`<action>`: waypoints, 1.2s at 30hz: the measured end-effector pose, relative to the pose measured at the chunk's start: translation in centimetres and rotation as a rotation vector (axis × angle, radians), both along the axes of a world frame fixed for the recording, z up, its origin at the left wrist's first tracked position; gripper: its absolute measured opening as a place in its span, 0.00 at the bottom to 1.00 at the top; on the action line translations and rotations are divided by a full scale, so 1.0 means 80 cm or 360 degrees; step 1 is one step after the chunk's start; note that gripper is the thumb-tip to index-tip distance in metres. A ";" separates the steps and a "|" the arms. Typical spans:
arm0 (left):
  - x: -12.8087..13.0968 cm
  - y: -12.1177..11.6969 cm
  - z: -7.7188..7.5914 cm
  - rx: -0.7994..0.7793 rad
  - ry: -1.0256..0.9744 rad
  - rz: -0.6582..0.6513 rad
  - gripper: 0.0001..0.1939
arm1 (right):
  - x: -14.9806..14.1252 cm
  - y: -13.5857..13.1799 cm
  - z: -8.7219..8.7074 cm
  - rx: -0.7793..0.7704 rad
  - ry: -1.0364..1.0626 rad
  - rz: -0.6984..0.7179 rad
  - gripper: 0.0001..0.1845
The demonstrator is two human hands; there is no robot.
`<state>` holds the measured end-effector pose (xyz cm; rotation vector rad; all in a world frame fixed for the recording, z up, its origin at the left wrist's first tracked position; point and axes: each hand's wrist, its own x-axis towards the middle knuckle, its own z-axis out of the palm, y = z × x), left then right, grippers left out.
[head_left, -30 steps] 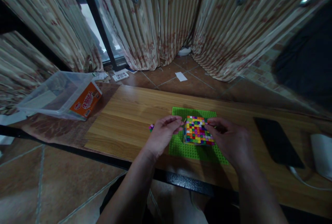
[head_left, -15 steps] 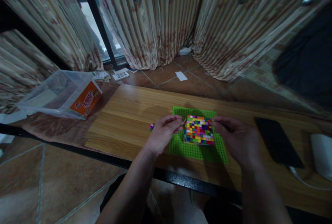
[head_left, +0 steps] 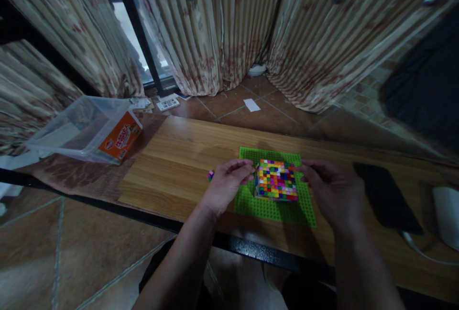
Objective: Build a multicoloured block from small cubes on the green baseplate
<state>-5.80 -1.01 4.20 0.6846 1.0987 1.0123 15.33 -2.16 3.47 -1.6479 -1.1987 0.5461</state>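
Note:
A multicoloured block (head_left: 276, 180) built of small bricks stands on a green studded baseplate (head_left: 272, 207) on the wooden table (head_left: 172, 166). My left hand (head_left: 226, 187) rests at the block's left side, its fingers curled with the tips against the block's upper left edge. My right hand (head_left: 333, 194) is at the block's right side, its fingers bent with the tips touching the upper right corner. A small purple and green piece (head_left: 210, 175) lies on the table just left of my left hand.
A clear plastic bin with an orange label (head_left: 89, 130) stands at the table's far left. A black phone (head_left: 387, 196) with a cable and a white object (head_left: 446, 214) lie at the right. Curtains hang behind, above a tiled floor.
My right hand has slid to the right, off the top of the block to its right edge. The left hand has stayed in place.

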 end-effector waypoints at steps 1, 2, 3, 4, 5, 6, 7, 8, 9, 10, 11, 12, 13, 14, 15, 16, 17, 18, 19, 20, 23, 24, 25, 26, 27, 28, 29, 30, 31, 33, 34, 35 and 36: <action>0.000 0.000 0.000 0.0000 0.0003 0.0000 0.03 | 0.000 0.001 -0.001 0.0016 -0.0066 -0.0049 0.12; 0.000 0.000 0.000 0.0000 0.0008 -0.0001 0.03 | -0.001 0.002 -0.003 0.0026 -0.0135 -0.0086 0.14; 0.000 0.000 0.000 0.0001 0.0012 -0.0001 0.03 | -0.002 0.003 -0.006 0.0026 -0.0194 -0.0098 0.16; 0.000 0.000 0.000 0.0003 0.0014 -0.0001 0.03 | -0.003 0.005 -0.010 0.0016 -0.0232 -0.0086 0.18; 0.000 0.000 -0.001 0.0005 0.0014 -0.0001 0.03 | -0.005 0.006 -0.015 -0.0003 -0.0243 -0.0054 0.20; 0.000 0.000 -0.001 0.0008 0.0012 -0.0001 0.04 | -0.006 0.008 -0.019 -0.0025 -0.0230 -0.0011 0.22; 0.000 0.000 -0.002 0.0010 0.0007 -0.0001 0.04 | -0.008 0.010 -0.024 -0.0048 -0.0201 0.0035 0.23; 0.000 0.000 -0.002 0.0012 0.0004 0.0000 0.04 | -0.010 0.011 -0.027 -0.0070 -0.0166 0.0076 0.24; 0.000 0.000 -0.002 0.0011 0.0004 0.0000 0.04 | -0.012 0.013 -0.030 -0.0083 -0.0135 0.0106 0.24; 0.000 0.000 -0.001 0.0010 0.0006 -0.0002 0.03 | -0.014 0.013 -0.032 -0.0090 -0.0114 0.0126 0.24; -0.001 0.000 -0.001 0.0010 0.0010 -0.0001 0.03 | -0.016 0.014 -0.032 -0.0097 -0.0099 0.0143 0.23; -0.001 -0.001 -0.001 0.0011 0.0013 0.0002 0.03 | -0.018 0.014 -0.032 -0.0106 -0.0081 0.0153 0.22; -0.001 -0.001 0.000 0.0013 0.0014 0.0005 0.03 | -0.019 0.015 -0.032 -0.0120 -0.0051 0.0158 0.21; -0.001 -0.001 0.000 0.0015 0.0015 0.0009 0.03 | -0.021 0.015 -0.031 -0.0133 -0.0007 0.0158 0.20; -0.002 -0.001 0.001 0.0016 0.0015 0.0013 0.03 | -0.022 0.015 -0.031 -0.0144 0.0052 0.0160 0.19; -0.002 -0.001 0.001 0.0017 0.0016 0.0016 0.03 | -0.023 0.016 -0.031 -0.0153 0.0122 0.0156 0.18; -0.002 -0.001 0.001 0.0017 0.0016 0.0015 0.03 | -0.024 0.016 -0.031 -0.0160 0.0192 0.0149 0.18; -0.002 -0.001 0.001 0.0017 0.0017 0.0014 0.03 | -0.024 0.017 -0.031 -0.0167 0.0256 0.0135 0.18; -0.003 -0.001 0.001 0.0017 0.0016 0.0012 0.03 | -0.025 0.018 -0.032 -0.0174 0.0307 0.0118 0.18; -0.003 0.000 0.000 0.0019 0.0011 0.0013 0.03 | -0.026 0.018 -0.033 -0.0180 0.0349 0.0096 0.17; -0.005 -0.001 -0.001 0.0025 0.0001 0.0015 0.04 | -0.029 0.019 -0.034 -0.0172 0.0464 0.0046 0.17; -0.005 -0.001 -0.001 0.0029 0.0002 0.0015 0.04 | -0.030 0.019 -0.034 -0.0166 0.0494 0.0038 0.17; -0.005 -0.001 -0.002 0.0034 0.0004 0.0015 0.04 | -0.030 0.019 -0.033 -0.0157 0.0513 0.0039 0.16; -0.005 -0.001 -0.002 0.0041 0.0006 0.0015 0.04 | -0.031 0.018 -0.033 -0.0144 0.0519 0.0045 0.16; -0.005 -0.001 -0.002 0.0047 0.0006 0.0013 0.05 | -0.031 0.018 -0.034 -0.0125 0.0513 0.0052 0.16; -0.005 -0.001 -0.003 0.0054 0.0006 0.0014 0.05 | -0.030 0.018 -0.034 -0.0106 0.0499 0.0063 0.15; -0.006 -0.001 -0.003 0.0063 0.0008 0.0015 0.05 | -0.030 0.018 -0.034 -0.0090 0.0485 0.0074 0.15; -0.008 0.000 -0.003 0.0077 0.0017 0.0024 0.05 | -0.030 0.018 -0.034 -0.0080 0.0473 0.0080 0.15; -0.011 0.001 -0.003 0.0099 0.0041 0.0034 0.06 | -0.029 0.018 -0.034 -0.0078 0.0456 0.0089 0.15; -0.024 0.006 -0.004 0.0174 0.0159 0.0044 0.06 | -0.029 0.017 -0.034 -0.0090 0.0410 0.0112 0.16; -0.033 0.009 -0.004 0.0221 0.0263 0.0029 0.07 | -0.029 0.016 -0.033 -0.0093 0.0391 0.0126 0.16; -0.044 0.012 -0.005 0.0273 0.0400 0.0007 0.08 | -0.030 0.015 -0.031 -0.0088 0.0382 0.0130 0.16; -0.056 0.016 -0.006 0.0328 0.0551 0.0009 0.08 | -0.030 0.014 -0.030 -0.0077 0.0386 0.0122 0.16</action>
